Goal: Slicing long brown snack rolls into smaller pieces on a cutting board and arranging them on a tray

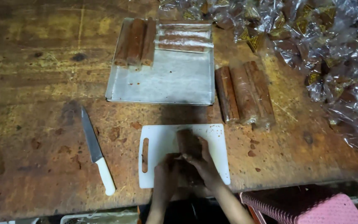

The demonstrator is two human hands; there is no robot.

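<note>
Both hands worked together on the white cutting board (162, 143), which lay near the front edge of the worn wooden counter (34, 83). The left hand (165, 176) and the right hand (204, 164) were closed around the near end of a brown roll (187, 143) lying lengthwise on the board, fingers curled over it (whether they were peeling a clear wrap or only steadying it could not be told). The step in hand looked like handling this one roll on the board; a next move would probably call for a firm, even grip so the soft roll kept its shape. To the left of the board a white-handled knife (96, 151) lay untouched, well apart from both hands. Just behind the board sat a metal tray (166, 83) holding three bare rolls (135, 41) and several wrapped rolls (184, 37). To the right behind the board three more long rolls (245, 93) rested on the counter, with a heap of clear wrappers (324, 45) beyond them and a pink basket (311, 205) at the near right.
</note>
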